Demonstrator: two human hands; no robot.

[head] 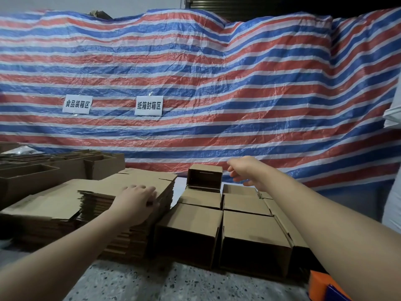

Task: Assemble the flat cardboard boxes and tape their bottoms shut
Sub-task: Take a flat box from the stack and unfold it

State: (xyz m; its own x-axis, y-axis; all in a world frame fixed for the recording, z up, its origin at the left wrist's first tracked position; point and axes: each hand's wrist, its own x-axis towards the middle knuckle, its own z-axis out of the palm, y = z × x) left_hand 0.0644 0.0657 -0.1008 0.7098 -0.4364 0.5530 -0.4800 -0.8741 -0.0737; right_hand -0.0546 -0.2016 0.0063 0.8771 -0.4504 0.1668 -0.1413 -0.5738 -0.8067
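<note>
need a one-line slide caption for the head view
Left hand rests on the stack of flat cardboard boxes; right hand reaches, empty, beside the small box topping the assembled boxes.

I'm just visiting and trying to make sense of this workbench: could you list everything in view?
Stack of flat boxes: one tall pile, brown, left of centre on the table.
Assembled boxes: several, brown, in rows right of the stack; exact count unclear.
Top box: one, brown, on its side atop the far row.
Open boxes: a cluster, brown, far left at the back.
Tape dispenser: one, orange with a blue part, bottom right corner.
Paper signs: two, white with black characters, stuck on the tarp.
Tarp: one, red, white and blue stripes, hanging behind.
Table: one, grey speckled, underneath.
Left hand: fingers resting on the flat stack.
Right hand: open, reaching beside the top box.
</note>
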